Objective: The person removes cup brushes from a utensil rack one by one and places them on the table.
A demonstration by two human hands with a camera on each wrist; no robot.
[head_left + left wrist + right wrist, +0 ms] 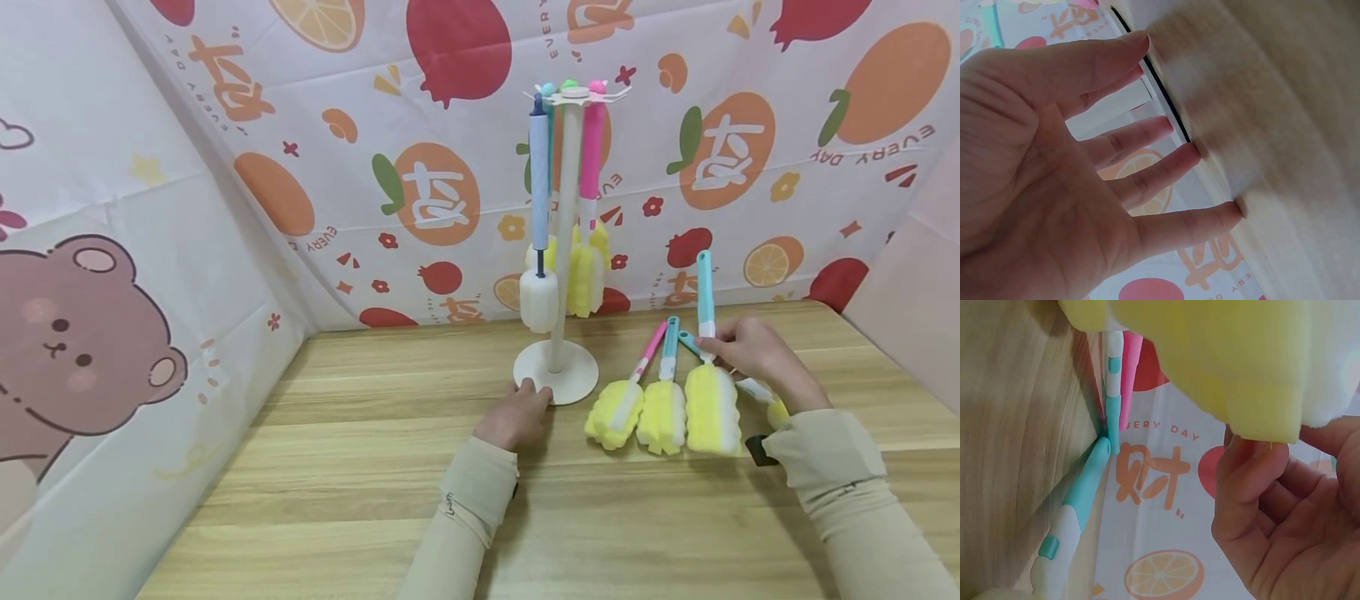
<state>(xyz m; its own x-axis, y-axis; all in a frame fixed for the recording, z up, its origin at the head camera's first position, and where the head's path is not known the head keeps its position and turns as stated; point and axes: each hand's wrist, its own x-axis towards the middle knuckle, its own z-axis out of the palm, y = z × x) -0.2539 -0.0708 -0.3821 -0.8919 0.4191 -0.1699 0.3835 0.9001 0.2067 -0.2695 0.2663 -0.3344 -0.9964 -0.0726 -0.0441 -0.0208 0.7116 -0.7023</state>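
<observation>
My right hand (757,354) pinches a sponge brush with a teal and white handle (706,296), near where the handle meets the head. Its yellow and white sponge (711,410) hangs downward; in the right wrist view the sponge (1229,369) partly hides the fingers. My left hand (517,414) rests at the front left rim of a white stand's round base (573,375). In the left wrist view its fingers (1147,181) are stretched out, with the tips against the base's edge and the wooden table.
Several brushes hang from the stand's top hooks (576,94), including a blue-handled one (539,183) with a white sponge. On the table lie a pink-handled brush (617,412), a teal-handled brush (662,417) and another (761,390) partly behind my right hand. Printed cloth (337,275) lines the back.
</observation>
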